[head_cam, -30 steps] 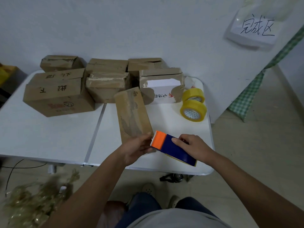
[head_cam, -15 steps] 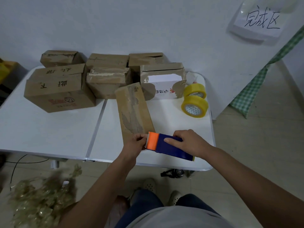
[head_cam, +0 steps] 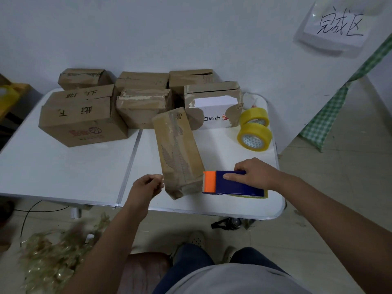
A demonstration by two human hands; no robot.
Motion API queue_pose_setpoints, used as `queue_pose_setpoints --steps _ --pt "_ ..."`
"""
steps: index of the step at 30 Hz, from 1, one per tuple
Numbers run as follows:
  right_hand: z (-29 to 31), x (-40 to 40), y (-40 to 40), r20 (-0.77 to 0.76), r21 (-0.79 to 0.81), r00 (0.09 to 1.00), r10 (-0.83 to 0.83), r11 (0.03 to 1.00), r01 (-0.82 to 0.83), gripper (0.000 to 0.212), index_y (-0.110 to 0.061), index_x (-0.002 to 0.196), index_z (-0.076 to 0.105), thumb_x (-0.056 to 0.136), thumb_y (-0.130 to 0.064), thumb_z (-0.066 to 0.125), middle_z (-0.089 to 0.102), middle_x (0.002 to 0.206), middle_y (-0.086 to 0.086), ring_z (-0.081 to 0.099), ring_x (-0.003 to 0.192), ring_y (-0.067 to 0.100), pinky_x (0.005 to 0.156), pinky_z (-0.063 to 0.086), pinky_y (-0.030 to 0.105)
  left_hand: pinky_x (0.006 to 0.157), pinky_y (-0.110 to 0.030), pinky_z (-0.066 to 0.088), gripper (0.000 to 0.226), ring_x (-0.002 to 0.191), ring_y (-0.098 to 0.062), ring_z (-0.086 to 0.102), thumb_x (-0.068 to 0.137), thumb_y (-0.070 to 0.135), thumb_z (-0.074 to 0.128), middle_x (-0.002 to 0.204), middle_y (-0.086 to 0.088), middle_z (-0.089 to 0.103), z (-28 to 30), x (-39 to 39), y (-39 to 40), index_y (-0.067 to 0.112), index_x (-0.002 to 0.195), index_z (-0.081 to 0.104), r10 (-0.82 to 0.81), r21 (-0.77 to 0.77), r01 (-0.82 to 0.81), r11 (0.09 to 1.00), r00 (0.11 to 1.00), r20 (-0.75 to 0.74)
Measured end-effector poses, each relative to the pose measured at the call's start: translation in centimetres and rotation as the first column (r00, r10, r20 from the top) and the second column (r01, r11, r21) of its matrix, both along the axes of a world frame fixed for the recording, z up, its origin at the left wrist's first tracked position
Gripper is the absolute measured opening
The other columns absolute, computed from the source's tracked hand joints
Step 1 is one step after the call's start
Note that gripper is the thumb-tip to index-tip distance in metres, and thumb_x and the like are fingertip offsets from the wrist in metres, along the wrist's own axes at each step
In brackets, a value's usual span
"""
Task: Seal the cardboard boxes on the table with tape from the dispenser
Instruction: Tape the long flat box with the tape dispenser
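Head view: right hand [head_cam: 253, 174] grips the tape dispenser [head_cam: 230, 183]; the long box [head_cam: 177, 151] lies just left of it. Left hand [head_cam: 146, 185] looks pinched, maybe on tape. Pull straight, press down flat.

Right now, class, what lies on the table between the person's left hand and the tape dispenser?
In the head view, the near end of the long cardboard box lies between the left hand and the tape dispenser, which the right hand holds.
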State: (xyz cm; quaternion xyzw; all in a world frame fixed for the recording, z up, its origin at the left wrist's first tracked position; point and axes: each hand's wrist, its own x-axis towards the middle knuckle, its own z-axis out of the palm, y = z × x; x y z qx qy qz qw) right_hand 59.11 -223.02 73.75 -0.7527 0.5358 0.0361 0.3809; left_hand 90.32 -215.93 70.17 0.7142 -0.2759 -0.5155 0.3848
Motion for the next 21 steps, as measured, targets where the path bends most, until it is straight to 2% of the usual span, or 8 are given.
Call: queue_pose_setpoints --steps 3,5,8,10,12,15,18,21 --pt "-0.4 0.4 -0.7 -0.107 -0.015 0.994 0.036 0.999 -0.038 0.046 -0.023 0.086 0.060 0.090 -0.066 0.045 0.061 0.081 -0.004 0.058 0.073 0.010 0.061 0.039 0.023 0.085 -0.030 0.052 0.017 0.098 -0.025 0.063 0.098 0.023 0.060 0.102 -0.013 0.067 -0.5 -0.6 0.0 0.008 0.101 0.068 0.014 0.021 -0.013 1.000 0.999 -0.037" --pt "-0.9 0.6 -1.0 -0.156 -0.052 0.988 0.008 0.999 -0.017 0.054 -0.023 0.081 0.059 0.087 -0.073 0.040 0.061 0.081 -0.001 0.058 0.074 0.013 0.065 0.043 0.028 0.081 -0.027 0.052 0.016 0.094 -0.024 0.063 0.096 0.022 0.063 0.102 -0.015 0.068 -0.9 -1.1 0.1 0.008 0.098 0.069 0.071 0.004 -0.070 0.998 0.997 -0.019" --pt "-0.9 0.7 -1.0 -0.145 -0.139 0.988 -0.054 0.990 0.034 0.076 -0.021 0.086 0.065 0.072 -0.088 0.032 0.064 0.082 0.000 0.059 0.073 0.013 0.072 0.050 0.034 0.076 -0.024 0.052 0.009 0.087 -0.022 0.062 0.094 0.018 0.065 0.093 -0.013 0.068 -1.3 -1.8 0.5 0.011 0.090 0.070 0.178 -0.033 -0.178 0.984 0.984 0.025" --pt "-1.0 0.7 -1.1 -0.119 -0.161 0.992 -0.047 0.987 0.027 0.082 -0.021 0.088 0.066 0.063 -0.091 0.030 0.065 0.082 -0.001 0.060 0.073 0.013 0.073 0.053 0.036 0.072 -0.021 0.051 0.007 0.084 -0.019 0.063 0.094 0.017 0.066 0.089 -0.008 0.069 -1.5 -2.1 0.7 0.014 0.088 0.070 0.221 -0.055 -0.219 0.974 0.974 0.039" --pt "-1.1 0.5 -1.2 -0.096 -0.143 0.995 -0.042 0.989 0.028 0.082 -0.021 0.088 0.066 0.061 -0.091 0.032 0.065 0.082 -0.002 0.061 0.073 0.013 0.073 0.054 0.037 0.073 -0.021 0.051 0.007 0.083 -0.018 0.063 0.093 0.016 0.067 0.087 -0.006 0.069 -1.7 -2.2 0.8 0.013 0.088 0.070 0.242 -0.058 -0.239 0.969 0.969 0.040" --pt "-1.2 0.1 -1.4 -0.050 -0.085 0.998 -0.047 0.995 0.042 0.079 -0.020 0.092 0.067 0.064 -0.088 0.037 0.067 0.085 -0.002 0.064 0.074 0.012 0.074 0.056 0.035 0.081 -0.026 0.054 0.006 0.085 -0.019 0.065 0.093 0.016 0.067 0.089 -0.007 0.069 -1.9 -2.0 0.5 0.012 0.091 0.070 0.239 -0.051 -0.236 0.970 0.969 0.055" --pt "-1.0 -0.9 -1.6 -0.033 -0.038 0.998 -0.046 0.998 0.044 0.070 -0.020 0.097 0.066 0.071 -0.081 0.044 0.068 0.088 -0.002 0.065 0.077 0.012 0.074 0.055 0.031 0.080 -0.023 0.054 0.007 0.088 -0.018 0.067 0.093 0.019 0.067 0.093 -0.007 0.070 -2.0 -1.1 0.4 0.012 0.095 0.070 0.261 -0.055 -0.257 0.965 0.963 0.063" --pt "-1.2 -1.7 -2.0 -0.025 0.008 0.999 -0.047 0.999 0.047 0.059 -0.021 0.098 0.066 0.078 -0.074 0.051 0.068 0.090 -0.003 0.065 0.079 0.011 0.071 0.054 0.027 0.083 -0.026 0.054 0.011 0.087 -0.018 0.068 0.092 0.020 0.068 0.094 -0.007 0.070 -2.1 -0.3 0.7 0.011 0.097 0.070 0.253 -0.055 -0.249 0.967 0.965 0.075"
